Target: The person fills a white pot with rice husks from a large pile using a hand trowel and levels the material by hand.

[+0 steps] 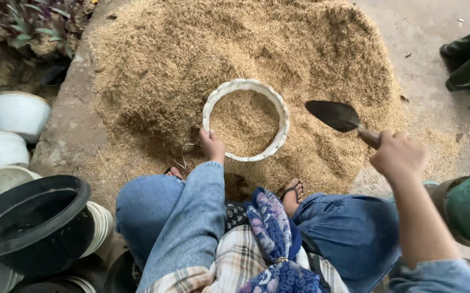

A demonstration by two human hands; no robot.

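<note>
**Husk heap, pot and trowel**

We hold a white pot [245,120], part-filled with husk, sunk near the front edge of the husk heap [235,49] on the concrete floor [435,32]. Our left hand [212,144] has its fingers closed on the pot's near rim. Our right hand [398,156] has its fingers wrapped round the handle of a dark trowel [334,115], its blade raised just right of the pot. Stacked pots [20,111] crowd the floor's left edge; bare concrete lies beyond the heap's right edge, where a person's dark boots [465,65] stand.

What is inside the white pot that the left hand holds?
The white pot holds tan husk-like material, filling it well below the rim. The left hand grips its rim. The pot's bottom is covered.
</note>
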